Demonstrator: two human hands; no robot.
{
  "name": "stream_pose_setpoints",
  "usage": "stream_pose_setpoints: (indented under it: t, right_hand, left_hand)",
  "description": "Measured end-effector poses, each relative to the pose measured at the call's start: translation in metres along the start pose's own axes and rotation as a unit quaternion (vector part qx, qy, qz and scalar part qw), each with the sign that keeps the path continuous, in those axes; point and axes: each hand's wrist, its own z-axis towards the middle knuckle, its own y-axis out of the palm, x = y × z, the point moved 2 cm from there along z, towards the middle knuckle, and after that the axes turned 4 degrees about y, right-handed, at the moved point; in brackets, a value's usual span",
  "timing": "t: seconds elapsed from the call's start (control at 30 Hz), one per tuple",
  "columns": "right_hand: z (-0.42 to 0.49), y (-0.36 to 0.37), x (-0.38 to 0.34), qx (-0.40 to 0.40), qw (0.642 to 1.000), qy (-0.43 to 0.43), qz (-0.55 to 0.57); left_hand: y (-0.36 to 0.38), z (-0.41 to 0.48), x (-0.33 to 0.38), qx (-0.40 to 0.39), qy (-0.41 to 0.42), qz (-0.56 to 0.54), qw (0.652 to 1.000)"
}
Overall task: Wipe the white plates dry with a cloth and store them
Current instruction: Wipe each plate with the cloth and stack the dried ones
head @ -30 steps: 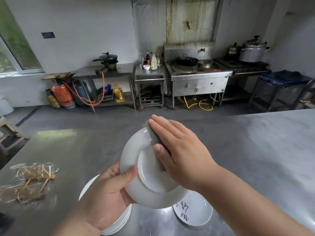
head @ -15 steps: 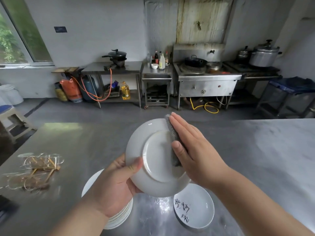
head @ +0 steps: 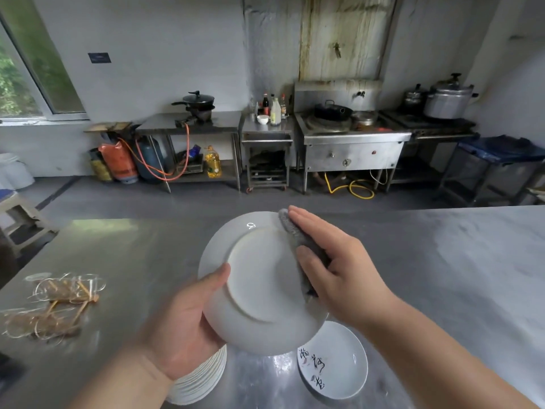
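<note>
Wiping of the underside of a white plate (head: 259, 278) was in hand, seen from the head view.

The plate was held tilted above the steel table (head: 442, 276), its left rim clamped by the left hand (head: 182, 326); a grey cloth (head: 298, 246) was pressed flat against its right side by the right hand (head: 339, 267). The glazed back looked smooth and bare. Turning it over seemed called for next, then stacking on the pile (head: 200, 382) below, beside an inscribed plate (head: 333, 361).

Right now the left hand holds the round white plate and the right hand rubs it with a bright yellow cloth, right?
Not quite: the head view shows a grey cloth, not yellow. The left hand holds the round white plate; the right hand rubs it.
</note>
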Motion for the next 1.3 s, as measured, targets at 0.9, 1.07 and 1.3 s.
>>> stream_pose_setpoints:
  t: [0.9,1.07,1.3]
  right_hand:
    - [-0.046,0.029,-0.005,0.196,0.971,0.128,0.056]
    - [-0.008,-0.011,0.002,0.108,0.989,0.092,0.045]
    - [0.008,-0.014,-0.002,0.025,0.998,0.061,-0.015]
  left_hand:
    - [0.040,0.005,-0.031,0.034,0.056,-0.011,0.998]
    - [0.028,0.001,-0.008,0.027,-0.017,0.016,0.999]
    - [0.019,0.004,-0.003,0.092,0.051,0.050,0.993]
